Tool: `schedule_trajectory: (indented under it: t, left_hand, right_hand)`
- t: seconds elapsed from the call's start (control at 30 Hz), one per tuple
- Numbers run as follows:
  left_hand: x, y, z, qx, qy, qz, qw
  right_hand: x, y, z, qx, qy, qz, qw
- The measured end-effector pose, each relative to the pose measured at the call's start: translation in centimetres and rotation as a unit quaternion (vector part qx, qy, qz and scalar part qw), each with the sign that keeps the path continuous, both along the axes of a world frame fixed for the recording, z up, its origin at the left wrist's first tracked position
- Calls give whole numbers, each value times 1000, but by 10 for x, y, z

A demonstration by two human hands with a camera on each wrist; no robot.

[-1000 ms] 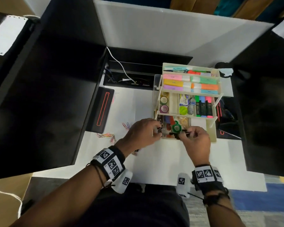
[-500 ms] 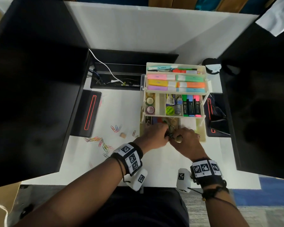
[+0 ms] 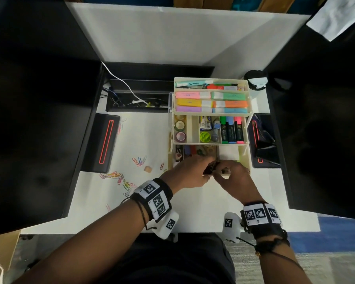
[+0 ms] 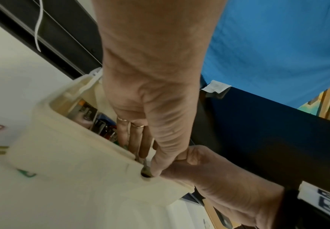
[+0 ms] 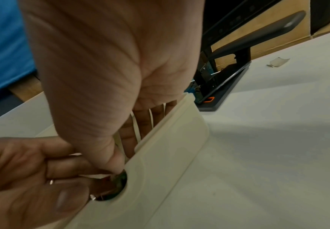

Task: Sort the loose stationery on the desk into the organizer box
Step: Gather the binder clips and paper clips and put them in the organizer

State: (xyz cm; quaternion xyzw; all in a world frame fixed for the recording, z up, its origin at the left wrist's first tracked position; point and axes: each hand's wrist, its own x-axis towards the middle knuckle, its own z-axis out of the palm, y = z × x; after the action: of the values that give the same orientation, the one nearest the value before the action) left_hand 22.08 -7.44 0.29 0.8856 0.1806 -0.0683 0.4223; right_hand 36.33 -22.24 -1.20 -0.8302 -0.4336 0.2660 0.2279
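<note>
Here both hands (image 3: pixel 211 175) pinch one small dark item together at the organizer box (image 3: pixel 245 158) near wall — lower it gently.

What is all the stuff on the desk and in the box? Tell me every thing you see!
organizer box: one, cream, three tiers, mid-desk
pastel highlighters: six, pink, green, yellow, orange, purple, blue, top tier
dark markers: three, green, blue, pink caps, middle tier
tape rolls: two, middle tier, left
paper clips: many, mixed colours, loose on desk left of box
small block: one, tan, beside clips
white cable: one, in black tray behind
left hand: pinching something small at box's bottom tier
right hand: same, touching left
</note>
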Motion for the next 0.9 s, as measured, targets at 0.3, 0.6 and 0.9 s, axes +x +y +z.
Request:
schedule_trajectory:
  t: [0.3, 0.6, 0.9]
  left_hand:
    - [-94, 37, 10, -39, -78, 100, 991]
    - [-244, 69, -17, -32, 22, 276, 960]
    - [-274, 27, -33, -67, 10, 268, 961]
  right_hand:
    - [-69, 27, 33, 176, -69, -7, 982]
    - [-189, 64, -22, -5, 12, 200, 980]
    - [-195, 81, -48, -29, -1, 177, 984]
